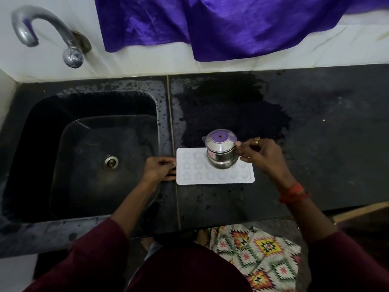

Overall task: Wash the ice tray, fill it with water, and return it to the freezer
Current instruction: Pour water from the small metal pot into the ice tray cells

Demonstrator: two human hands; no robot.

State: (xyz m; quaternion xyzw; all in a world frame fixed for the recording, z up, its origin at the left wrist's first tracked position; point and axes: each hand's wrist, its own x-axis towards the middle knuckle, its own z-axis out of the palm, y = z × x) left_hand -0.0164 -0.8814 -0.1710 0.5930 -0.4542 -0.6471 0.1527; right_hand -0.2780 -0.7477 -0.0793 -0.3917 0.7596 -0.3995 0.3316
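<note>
A white ice tray point(212, 175) with star and heart shaped cells lies flat on the black counter point(315, 144), just right of the sink. My left hand point(159, 168) holds the tray's left edge with its fingertips. My right hand point(257, 155) grips a small steel pot point(221, 152), holding it upright just above the tray's upper middle cells. The pot hides some cells. Whether water is in the cells I cannot tell.
A black sink point(90, 148) with a round drain point(110, 162) lies to the left. A curved steel tap point(42, 30) juts from the white tiled wall above it. Purple cloth point(231, 24) hangs at the back. A wet patch point(231, 110) darkens the counter behind the tray.
</note>
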